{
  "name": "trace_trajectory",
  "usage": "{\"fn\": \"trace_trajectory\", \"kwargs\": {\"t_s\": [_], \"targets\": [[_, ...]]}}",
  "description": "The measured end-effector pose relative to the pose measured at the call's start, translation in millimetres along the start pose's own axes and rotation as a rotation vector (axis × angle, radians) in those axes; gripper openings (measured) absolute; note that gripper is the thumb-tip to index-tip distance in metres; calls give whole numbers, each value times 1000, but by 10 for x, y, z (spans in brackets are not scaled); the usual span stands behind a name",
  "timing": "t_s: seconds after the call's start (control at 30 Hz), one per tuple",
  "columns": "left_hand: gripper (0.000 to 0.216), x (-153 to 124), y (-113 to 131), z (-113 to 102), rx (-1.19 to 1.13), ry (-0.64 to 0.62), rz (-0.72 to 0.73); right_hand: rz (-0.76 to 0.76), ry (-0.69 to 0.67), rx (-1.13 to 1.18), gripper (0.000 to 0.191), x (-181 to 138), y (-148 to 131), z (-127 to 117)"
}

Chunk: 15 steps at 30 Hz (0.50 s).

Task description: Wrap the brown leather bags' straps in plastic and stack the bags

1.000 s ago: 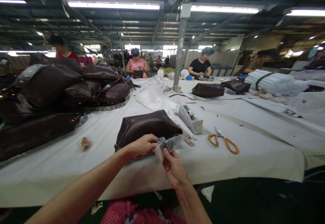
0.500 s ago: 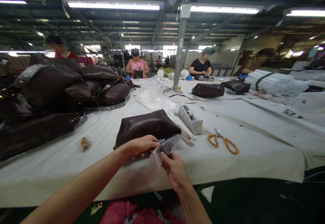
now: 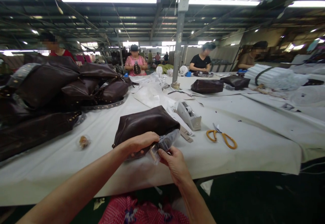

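Observation:
A dark brown leather bag (image 3: pixel 146 124) lies on the white table (image 3: pixel 254 142) just in front of me. Against its near edge I hold a small clear plastic bag (image 3: pixel 165 143) with dark contents I cannot make out. My left hand (image 3: pixel 141 143) is closed on the plastic bag's left end, resting against the leather bag. My right hand (image 3: pixel 175 164) pinches the same plastic bag from below and the right.
A heap of brown leather bags (image 3: pixel 56 92) fills the table's left. A white tape dispenser (image 3: pixel 189 115) and orange-handled scissors (image 3: pixel 222 138) lie to the right. A small wrapped item (image 3: pixel 83 142) sits on the left. Other people work at the far side.
Both hands have drawn the plastic bag slightly lower and closer to the leather bag's edge, crumpling it more. The view has tipped down a little.

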<state>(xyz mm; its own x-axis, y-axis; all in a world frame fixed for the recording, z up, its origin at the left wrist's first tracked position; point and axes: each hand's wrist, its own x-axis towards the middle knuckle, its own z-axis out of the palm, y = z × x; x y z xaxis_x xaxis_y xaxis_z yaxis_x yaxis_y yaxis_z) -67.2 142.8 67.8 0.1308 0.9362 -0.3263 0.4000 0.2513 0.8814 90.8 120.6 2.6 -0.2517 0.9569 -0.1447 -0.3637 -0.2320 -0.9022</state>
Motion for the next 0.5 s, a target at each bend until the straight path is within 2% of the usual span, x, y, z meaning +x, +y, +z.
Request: {"fn": "trace_trajectory", "kwargs": {"t_s": [0.2, 0.4, 0.5], "targets": [[31, 5, 121, -5, 177, -84, 32, -12, 7, -53, 39, 33, -93, 63], [25, 174, 448, -182, -29, -143, -178, -17, -254, 7, 35, 73, -362, -35], [22, 202, 569, -231, -47, -159, -238, -27, -292, 7, 38, 94, -410, -60]]}}
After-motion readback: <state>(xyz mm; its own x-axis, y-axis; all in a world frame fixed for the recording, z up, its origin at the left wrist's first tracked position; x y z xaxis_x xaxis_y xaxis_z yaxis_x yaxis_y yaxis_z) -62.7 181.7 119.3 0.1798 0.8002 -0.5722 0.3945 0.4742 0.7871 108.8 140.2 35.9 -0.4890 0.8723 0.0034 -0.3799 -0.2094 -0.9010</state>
